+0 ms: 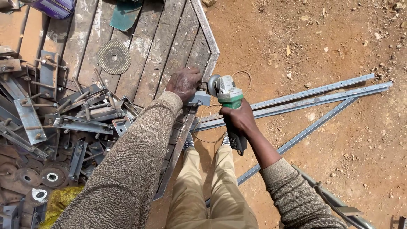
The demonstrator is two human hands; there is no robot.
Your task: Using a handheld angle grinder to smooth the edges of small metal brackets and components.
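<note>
Outdoors, weathered plank bench over red dirt

An open-air metalworking yard: bare red dirt ground, a weathered plank surface heaped at nine o'clock with steel brackets, worn grinding discs, long steel bars at three o'clock, and an angle grinder.

I'm looking down on bare reddish-brown dirt ground in hard daylight, scattered with small stones and casting sharp shadows. At left stands a weathered grey wooden plank table with an angled corner. A heap of grey steel brackets and bolts covers its left side, and a round grey abrasive disc lies farther up. Long grey perforated steel bars lie on the dirt at right.
</note>
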